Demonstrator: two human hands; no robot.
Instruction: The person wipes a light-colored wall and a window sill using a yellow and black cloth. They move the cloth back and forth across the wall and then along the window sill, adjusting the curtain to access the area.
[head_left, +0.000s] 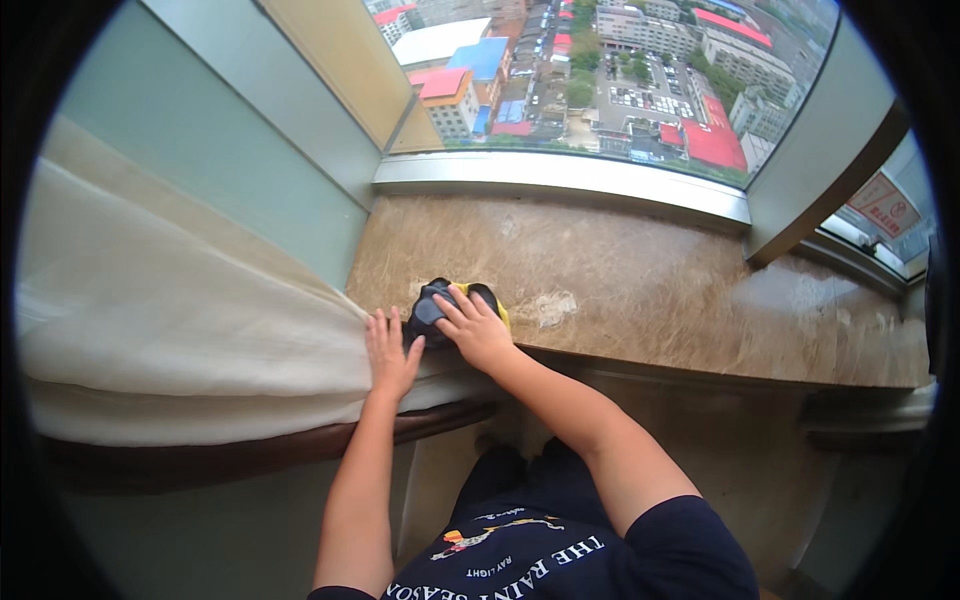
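Note:
A bundled black-and-yellow item (430, 312) lies at the left front edge of the brown marble-patterned windowsill (637, 277). Its exact kind is hard to make out. My right hand (474, 330) rests on top of it, palm down and fingers spread, covering its middle. Just to its left, my left hand (390, 352) lies flat against the edge of a white curtain (225, 322), thumb apart. A dark part of the item shows between that thumb and fingers; whether the left hand touches it I cannot tell.
Beyond the sill stands a window with a metal frame (555, 174), with buildings far below. A pale worn patch (551, 307) marks the stone. A dark curved rail (442, 421) runs under the curtain. At right are a window post (829, 142) and a sign (885, 204) bearing writing.

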